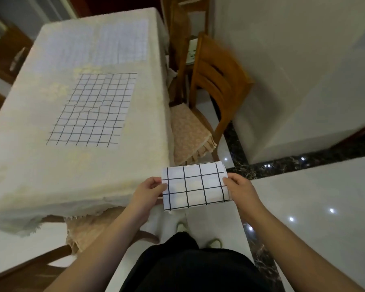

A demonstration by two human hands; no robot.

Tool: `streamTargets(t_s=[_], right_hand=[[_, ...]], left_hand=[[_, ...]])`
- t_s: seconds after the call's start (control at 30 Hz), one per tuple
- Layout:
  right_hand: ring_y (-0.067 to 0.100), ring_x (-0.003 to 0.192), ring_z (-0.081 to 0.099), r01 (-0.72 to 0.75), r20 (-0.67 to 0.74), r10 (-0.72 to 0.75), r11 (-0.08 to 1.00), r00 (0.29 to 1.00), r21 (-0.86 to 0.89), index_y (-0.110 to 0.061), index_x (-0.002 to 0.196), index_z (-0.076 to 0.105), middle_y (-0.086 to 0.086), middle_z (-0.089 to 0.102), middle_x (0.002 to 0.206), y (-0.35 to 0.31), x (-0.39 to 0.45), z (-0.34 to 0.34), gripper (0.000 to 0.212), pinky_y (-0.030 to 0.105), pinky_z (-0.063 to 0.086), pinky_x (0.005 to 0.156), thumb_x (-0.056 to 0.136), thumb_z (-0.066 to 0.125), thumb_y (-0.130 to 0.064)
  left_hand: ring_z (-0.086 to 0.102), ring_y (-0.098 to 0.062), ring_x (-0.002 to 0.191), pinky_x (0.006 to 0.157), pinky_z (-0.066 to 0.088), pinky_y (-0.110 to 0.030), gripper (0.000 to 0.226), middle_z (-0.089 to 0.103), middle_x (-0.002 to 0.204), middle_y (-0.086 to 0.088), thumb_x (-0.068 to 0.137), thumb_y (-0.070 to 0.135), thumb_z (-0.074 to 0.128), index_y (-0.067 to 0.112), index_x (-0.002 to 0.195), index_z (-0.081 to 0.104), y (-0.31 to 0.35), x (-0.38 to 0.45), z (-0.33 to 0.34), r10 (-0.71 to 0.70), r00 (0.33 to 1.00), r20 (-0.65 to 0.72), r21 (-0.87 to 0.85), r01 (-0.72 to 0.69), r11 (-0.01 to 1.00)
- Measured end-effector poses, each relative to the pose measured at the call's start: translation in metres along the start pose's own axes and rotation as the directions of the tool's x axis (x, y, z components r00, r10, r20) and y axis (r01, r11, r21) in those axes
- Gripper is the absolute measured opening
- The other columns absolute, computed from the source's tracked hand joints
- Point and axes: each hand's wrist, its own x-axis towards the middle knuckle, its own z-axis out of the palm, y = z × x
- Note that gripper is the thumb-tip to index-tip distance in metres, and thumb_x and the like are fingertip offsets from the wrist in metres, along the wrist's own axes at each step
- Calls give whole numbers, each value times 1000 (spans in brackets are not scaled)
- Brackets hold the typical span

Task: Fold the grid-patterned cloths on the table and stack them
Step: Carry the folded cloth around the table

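Note:
I hold a small folded white cloth with a black grid (195, 186) in the air, off the table's near right corner and above the floor. My left hand (149, 191) pinches its left edge. Its right edge is pinched by my right hand (241, 189). A larger black-grid cloth (93, 109) lies spread flat on the middle of the table (40, 165). Farther back, two pale cloths with a faint fine grid lie flat side by side, one at the left (65, 47) and one at the right (122, 42).
The table wears a cream tablecloth. A wooden chair (215, 81) with a peach cushion stands at the table's right side. Another cushioned chair (86, 230) sits under the near edge. White walls and a dark floor strip lie to the right.

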Motion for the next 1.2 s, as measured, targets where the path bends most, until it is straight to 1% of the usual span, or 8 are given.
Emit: streamTargets(t_s=[0.1, 0.27, 0.53, 0.67, 0.73, 0.83, 1.0, 1.2], right_hand=[[14, 89, 67, 37, 67, -32, 997, 997, -70, -22, 97, 70, 0, 72, 93, -19, 24, 13, 17, 20, 51, 68, 98, 53, -20], [1, 83, 60, 95, 154, -67, 978, 986, -183, -23, 99, 65, -8, 67, 91, -46, 71, 40, 12, 10, 43, 61, 99, 54, -20], [8, 84, 58, 113, 274, 2, 909, 962, -402, -14, 111, 64, -6, 65, 96, -81, 148, 97, 20, 21, 41, 64, 96, 59, -26], [13, 93, 61, 149, 300, -3, 871, 954, -467, -14, 116, 66, -1, 67, 103, -96, 178, 122, 28, 27, 49, 75, 93, 62, -31], [14, 87, 62, 162, 308, 5, 843, 951, -513, -16, 116, 66, -2, 68, 100, -102, 190, 135, 31, 33, 51, 73, 92, 62, -35], [9, 83, 57, 206, 356, 4, 811, 934, -548, -14, 117, 64, -2, 65, 100, -114, 208, 153, 29, 24, 42, 70, 94, 62, -32], [9, 84, 57, 351, 472, -36, 721, 881, -598, -8, 118, 63, 0, 62, 96, -135, 239, 186, 28, 12, 40, 62, 94, 62, -23], [17, 89, 59, 546, 657, -5, 561, 754, -622, -4, 113, 65, 5, 65, 97, -155, 279, 232, 27, 25, 42, 78, 94, 63, -23]], left_hand=[[67, -22, 75, 62, 53, -30, 6, 71, 89, -9, 95, 7, 57, 5, 94, 63, -1, 11, -7, -34, 998, -57, -89, 29, 996], [62, -19, 68, 54, 53, -23, 6, 66, 82, -10, 96, 6, 55, 2, 96, 61, -4, 37, -19, -88, 988, -124, -236, 57, 970], [66, -26, 77, 49, 49, -21, 5, 65, 92, -19, 96, 9, 56, 5, 94, 58, -7, 81, -49, -166, 971, -175, -368, 91, 925], [64, -27, 79, 39, 42, -14, 7, 64, 87, -14, 96, 7, 56, 6, 89, 57, -10, 96, -52, -222, 953, -206, -424, 118, 898], [64, -23, 73, 44, 46, -15, 8, 64, 84, -13, 95, 5, 57, 7, 87, 57, -14, 103, -53, -241, 945, -222, -447, 121, 886], [64, -20, 68, 62, 55, -26, 7, 63, 80, -11, 93, 4, 60, 6, 86, 58, -19, 113, -54, -272, 932, -240, -497, 122, 859], [66, -29, 82, 81, 60, -45, 3, 64, 84, -16, 90, 3, 61, 4, 87, 61, -22, 127, -50, -320, 894, -315, -546, 105, 831], [69, -29, 82, 79, 60, -44, 5, 63, 82, -14, 90, 6, 64, 5, 87, 59, -20, 142, -43, -381, 827, -413, -565, 95, 819]])
